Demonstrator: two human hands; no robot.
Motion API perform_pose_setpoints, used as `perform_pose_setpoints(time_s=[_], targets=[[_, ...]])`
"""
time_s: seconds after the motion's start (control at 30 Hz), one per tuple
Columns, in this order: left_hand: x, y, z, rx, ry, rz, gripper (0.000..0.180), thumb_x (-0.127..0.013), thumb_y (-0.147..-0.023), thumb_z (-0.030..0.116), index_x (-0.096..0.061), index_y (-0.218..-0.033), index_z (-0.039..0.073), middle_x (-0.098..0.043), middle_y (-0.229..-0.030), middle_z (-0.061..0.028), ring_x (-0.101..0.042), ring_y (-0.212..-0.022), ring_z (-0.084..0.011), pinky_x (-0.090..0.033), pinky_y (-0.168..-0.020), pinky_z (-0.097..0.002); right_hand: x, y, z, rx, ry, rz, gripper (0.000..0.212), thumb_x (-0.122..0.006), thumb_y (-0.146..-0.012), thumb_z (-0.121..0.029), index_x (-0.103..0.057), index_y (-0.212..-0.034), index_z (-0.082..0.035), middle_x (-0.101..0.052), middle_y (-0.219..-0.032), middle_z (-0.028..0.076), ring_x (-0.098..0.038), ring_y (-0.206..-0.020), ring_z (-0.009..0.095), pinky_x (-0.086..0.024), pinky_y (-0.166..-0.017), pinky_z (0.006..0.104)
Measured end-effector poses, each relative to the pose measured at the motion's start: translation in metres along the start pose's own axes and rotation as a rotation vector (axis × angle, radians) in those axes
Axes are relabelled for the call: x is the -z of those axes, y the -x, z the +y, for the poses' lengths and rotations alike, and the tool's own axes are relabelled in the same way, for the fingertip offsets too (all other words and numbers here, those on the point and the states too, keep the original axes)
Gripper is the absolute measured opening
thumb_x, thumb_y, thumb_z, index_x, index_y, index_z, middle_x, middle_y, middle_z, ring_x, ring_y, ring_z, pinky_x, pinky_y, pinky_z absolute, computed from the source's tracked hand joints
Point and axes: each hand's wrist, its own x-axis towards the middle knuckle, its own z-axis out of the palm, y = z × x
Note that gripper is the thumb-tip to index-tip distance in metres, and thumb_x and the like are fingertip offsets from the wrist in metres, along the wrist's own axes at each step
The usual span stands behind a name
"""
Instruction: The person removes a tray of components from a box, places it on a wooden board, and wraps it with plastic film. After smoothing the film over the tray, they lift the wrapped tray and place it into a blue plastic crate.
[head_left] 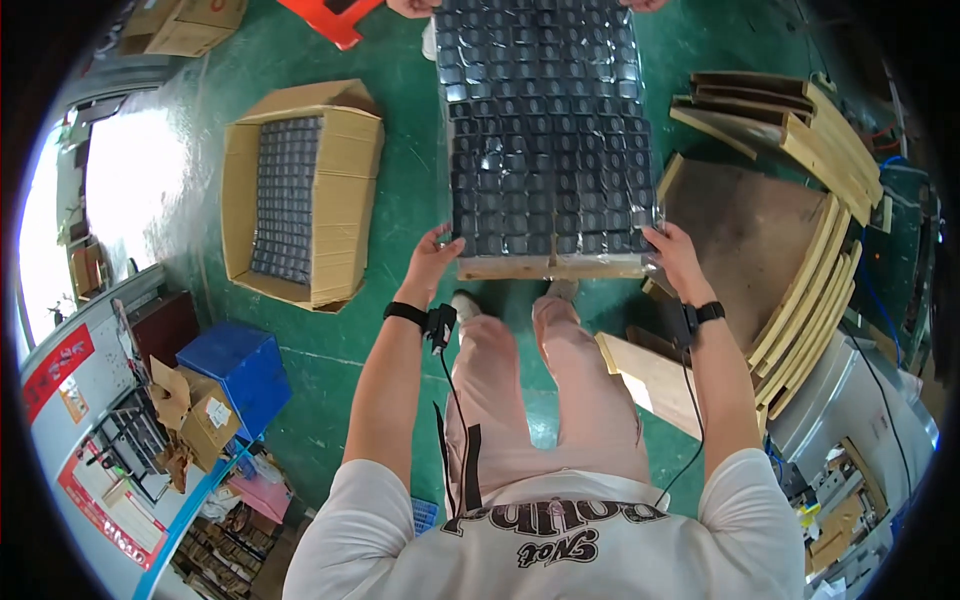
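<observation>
A long sheet of small black parts (548,170) in rows, covered with shiny clear plastic, stretches away in front of me. Its near edge shows a pale brown strip, perhaps a board or cardboard underneath. At the near left corner my left hand (432,262) grips the edge, thumb on top. My right hand (680,262) is closed on the near right corner in the same way. Another person's hands (412,6) hold the far end on both sides. What lies under the sheet is hidden.
An open cardboard box (345,200) with similar black parts stands on the green floor at left. Curved wooden panels (740,215) are stacked at right, close to the sheet. A blue bin (240,375) and a smaller carton (205,415) sit lower left. Cables hang from my wrists.
</observation>
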Motion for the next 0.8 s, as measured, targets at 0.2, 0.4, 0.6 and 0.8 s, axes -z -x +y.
perform_pose_setpoints(time_s=[0.2, 0.4, 0.6, 0.8], targets=[[0.037, 0.033, 0.04, -0.028, 0.039, -0.063, 0.042, -0.057, -0.074, 0.008, -0.038, -0.112, 0.006, -0.052, -0.083, 0.0012, -0.048, -0.075, -0.0055, -0.039, -0.07, -0.0191, -0.047, 0.045, -0.032, 0.09, 0.039, 0.07, 0.014, -0.057, -0.074, -0.014, -0.054, -0.082, -0.003, -0.05, -0.067, -0.003, -0.043, -0.056, 0.004, -0.033, -0.047, 0.0191], [0.132, 0.054, 0.076, -0.14, 0.006, -0.106, 0.042, -0.059, -0.073, 0.01, -0.04, -0.11, 0.005, -0.05, -0.086, -0.0002, -0.048, -0.076, -0.0061, -0.038, -0.069, -0.0186, -0.16, 0.095, -0.047, 0.206, 0.063, 0.085, 0.011, -0.056, -0.075, -0.015, -0.053, -0.081, -0.006, -0.05, -0.068, -0.003, -0.042, -0.055, 0.004, -0.032, -0.046, 0.0175], [0.274, 0.065, 0.106, -0.186, -0.125, -0.032, 0.043, -0.062, -0.071, 0.013, -0.043, -0.109, 0.005, -0.049, -0.088, -0.0003, -0.047, -0.076, -0.0069, -0.039, -0.068, -0.0199, -0.292, 0.114, -0.031, 0.211, 0.125, 0.096, 0.012, -0.056, -0.075, -0.017, -0.053, -0.076, -0.005, -0.051, -0.064, -0.003, -0.043, -0.053, 0.004, -0.033, -0.045, 0.0176], [0.407, 0.081, 0.148, -0.124, -0.152, 0.078, 0.052, -0.065, -0.068, 0.018, -0.041, -0.112, 0.003, -0.052, -0.083, -0.0021, -0.047, -0.075, -0.008, -0.039, -0.067, -0.021, -0.437, 0.121, -0.027, 0.202, 0.069, 0.056, 0.016, -0.06, -0.072, -0.017, -0.054, -0.076, -0.003, -0.053, -0.066, -0.001, -0.048, -0.057, 0.006, -0.041, -0.053, 0.0188]])
